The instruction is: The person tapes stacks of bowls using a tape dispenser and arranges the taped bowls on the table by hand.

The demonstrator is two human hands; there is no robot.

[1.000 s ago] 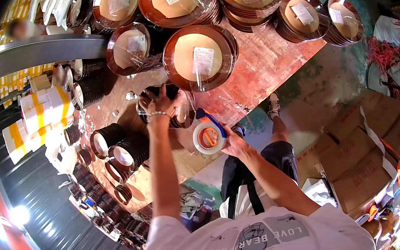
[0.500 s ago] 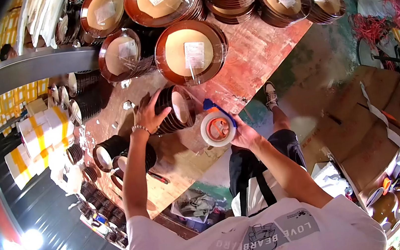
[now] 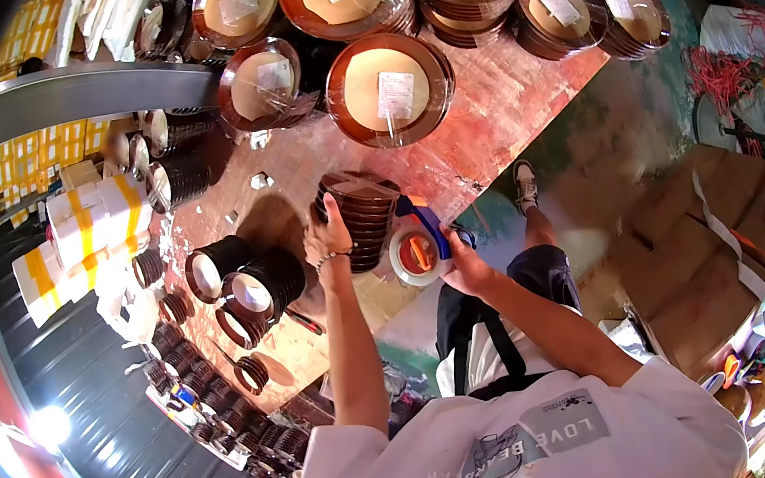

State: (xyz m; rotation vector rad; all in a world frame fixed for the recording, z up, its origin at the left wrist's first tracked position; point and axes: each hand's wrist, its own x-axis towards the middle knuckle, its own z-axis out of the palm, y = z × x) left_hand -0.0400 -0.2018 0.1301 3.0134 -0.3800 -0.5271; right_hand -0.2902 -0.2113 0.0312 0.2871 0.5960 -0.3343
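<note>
My left hand (image 3: 329,236) grips the near left side of a stack of dark brown bowls (image 3: 368,212), its thumb pointing up along the rims. The stack is tilted, so its ribbed side shows. My right hand (image 3: 468,267) is closed on a tape dispenser (image 3: 427,233) with a blue body and a wide roll of clear tape on an orange hub. The dispenser is close against the right side of the bowl stack. Part of my left fingers is hidden.
Wrapped stacks of brown plates (image 3: 391,90) with paper labels stand along the table's far side. More bowl stacks (image 3: 260,287) and a cutter (image 3: 303,321) lie at the left. Taped white boxes (image 3: 89,222) are beyond. Flattened cardboard (image 3: 689,249) covers the floor at right.
The bowl stack has tipped so its side faces me. My left hand has turned, thumb upward, and the tape dispenser has turned against the stack. The whole view has shifted.
</note>
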